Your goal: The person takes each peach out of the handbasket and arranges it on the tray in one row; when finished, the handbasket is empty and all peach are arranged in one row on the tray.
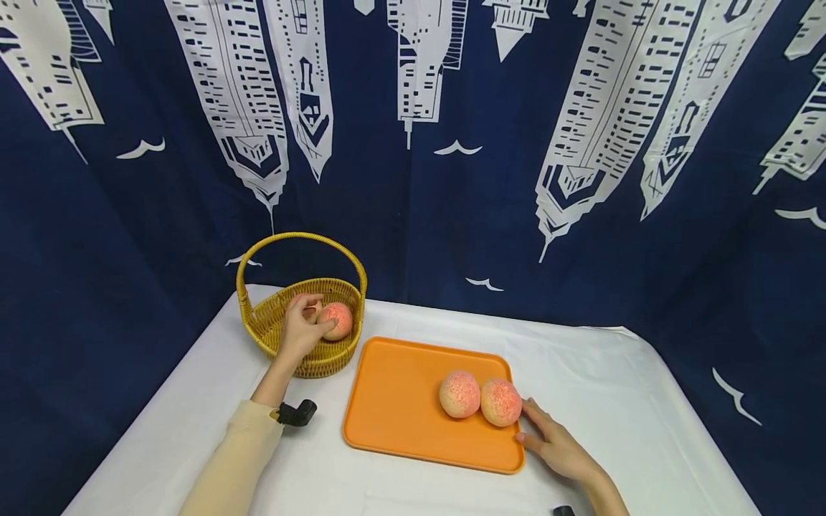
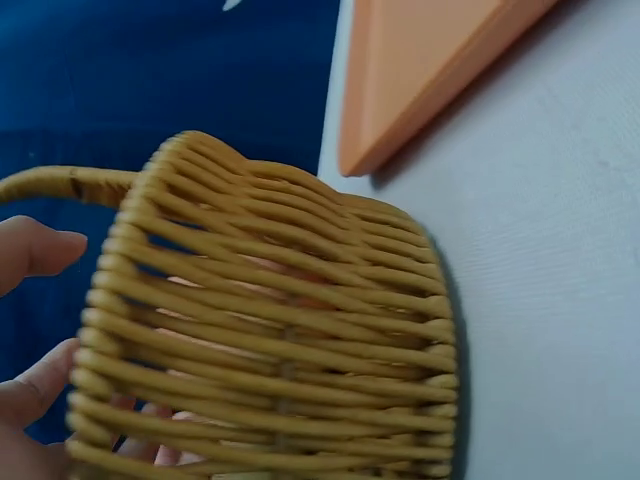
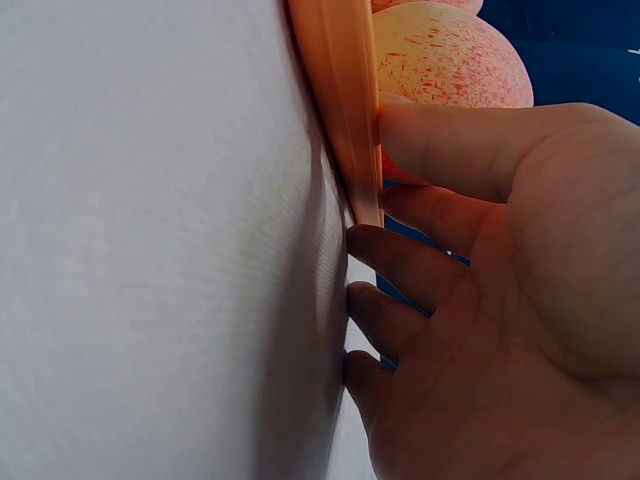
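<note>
My left hand (image 1: 300, 332) reaches over the near rim into a yellow wicker basket (image 1: 319, 369) with a tall handle. Its thumb and fingers are spread apart beside a pink-speckled peach (image 1: 340, 319); another peach is partly hidden behind the fingers. In the left wrist view, the woven side (image 2: 270, 330) covers part of that hand, and the gap between thumb and fingers shows no fruit. On the orange tray (image 1: 400, 401), two peaches sit side by side, a left peach (image 1: 459, 394) and a right peach (image 1: 500, 403). My right hand (image 1: 561, 450) rests at the tray's right edge, fingers loosely extended, thumb against the rim.
A white-covered table (image 1: 619, 387) lies under everything. Behind it hangs a dark blue cloth (image 1: 477, 215) printed with white buildings and birds. The basket stands at the back left, close to the tray's left side, its handle arching above the opening.
</note>
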A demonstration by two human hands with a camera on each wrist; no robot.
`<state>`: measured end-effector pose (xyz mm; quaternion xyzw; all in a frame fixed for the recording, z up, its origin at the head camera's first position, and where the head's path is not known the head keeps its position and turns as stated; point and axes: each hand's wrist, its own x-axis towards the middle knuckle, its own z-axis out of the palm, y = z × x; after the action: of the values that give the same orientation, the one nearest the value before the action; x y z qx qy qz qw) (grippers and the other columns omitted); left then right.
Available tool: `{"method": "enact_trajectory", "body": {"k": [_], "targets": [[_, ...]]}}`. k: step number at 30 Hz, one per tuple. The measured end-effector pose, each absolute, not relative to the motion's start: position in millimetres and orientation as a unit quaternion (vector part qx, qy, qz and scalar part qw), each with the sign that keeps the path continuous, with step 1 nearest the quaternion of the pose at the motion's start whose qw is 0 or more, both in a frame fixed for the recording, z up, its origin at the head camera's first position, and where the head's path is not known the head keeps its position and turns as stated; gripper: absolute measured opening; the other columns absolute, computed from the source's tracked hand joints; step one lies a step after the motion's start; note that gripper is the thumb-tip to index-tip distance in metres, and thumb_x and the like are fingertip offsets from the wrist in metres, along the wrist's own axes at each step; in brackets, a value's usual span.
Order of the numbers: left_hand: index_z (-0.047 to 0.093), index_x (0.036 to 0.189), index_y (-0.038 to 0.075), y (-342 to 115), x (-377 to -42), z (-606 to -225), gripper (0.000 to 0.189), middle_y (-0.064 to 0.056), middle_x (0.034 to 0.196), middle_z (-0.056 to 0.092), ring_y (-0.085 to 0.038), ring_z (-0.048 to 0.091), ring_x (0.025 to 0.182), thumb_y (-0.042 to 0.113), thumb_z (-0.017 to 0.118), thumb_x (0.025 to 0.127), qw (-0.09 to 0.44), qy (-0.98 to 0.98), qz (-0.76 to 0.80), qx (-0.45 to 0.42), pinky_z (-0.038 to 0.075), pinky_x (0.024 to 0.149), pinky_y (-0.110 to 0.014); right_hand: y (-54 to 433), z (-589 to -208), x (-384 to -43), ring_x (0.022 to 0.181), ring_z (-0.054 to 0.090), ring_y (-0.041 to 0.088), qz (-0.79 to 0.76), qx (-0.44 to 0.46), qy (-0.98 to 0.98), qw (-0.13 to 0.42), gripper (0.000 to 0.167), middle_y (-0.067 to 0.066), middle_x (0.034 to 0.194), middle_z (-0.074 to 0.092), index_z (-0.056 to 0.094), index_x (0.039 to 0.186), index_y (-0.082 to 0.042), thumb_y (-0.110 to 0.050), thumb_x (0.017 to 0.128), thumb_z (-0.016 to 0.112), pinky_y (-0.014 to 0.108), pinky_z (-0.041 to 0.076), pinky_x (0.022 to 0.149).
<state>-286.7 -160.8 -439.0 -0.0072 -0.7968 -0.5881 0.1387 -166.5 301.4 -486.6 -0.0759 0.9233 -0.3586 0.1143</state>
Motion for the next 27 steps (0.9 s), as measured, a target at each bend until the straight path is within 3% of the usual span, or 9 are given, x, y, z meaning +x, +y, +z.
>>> {"method": "enact_trajectory", "body": {"k": [6,18,27], "targets": [[0.047,0.139,-0.001,-159,-298,-446,0.064,-0.023,0.138,0.044,-0.039,0.044,0.129,0.006,0.075,0.081,0.092,-0.81,-0.578,0.026,0.041,0.106,-0.049,299,-487,-167,0.145,0.016,0.049,-0.358,-0.077,0.924,0.113,0.07,0.031,0.156,0.021,0.034,0.149,0.002,-0.03,0.094,0.063,0.067,0.015,0.112],[0.047,0.139,-0.002,-148,-310,-451,0.067,-0.023,0.148,0.036,-0.042,0.032,0.137,0.009,0.075,0.079,0.073,-0.845,-0.526,0.058,0.032,0.112,-0.055,299,-487,-166,0.144,0.016,0.05,-0.356,-0.077,0.924,0.117,0.071,0.031,0.155,0.021,0.033,0.149,0.003,-0.03,0.094,0.062,0.068,0.016,0.112],[0.053,0.13,-0.003,-146,-316,-457,0.061,-0.027,0.138,0.048,-0.044,0.041,0.13,0.002,0.075,0.073,0.114,-0.861,-0.493,0.047,0.031,0.111,-0.055,299,-488,-167,0.145,0.015,0.049,-0.358,-0.079,0.923,0.119,0.071,0.03,0.156,0.02,0.033,0.149,0.003,-0.029,0.094,0.063,0.068,0.016,0.112]]}}
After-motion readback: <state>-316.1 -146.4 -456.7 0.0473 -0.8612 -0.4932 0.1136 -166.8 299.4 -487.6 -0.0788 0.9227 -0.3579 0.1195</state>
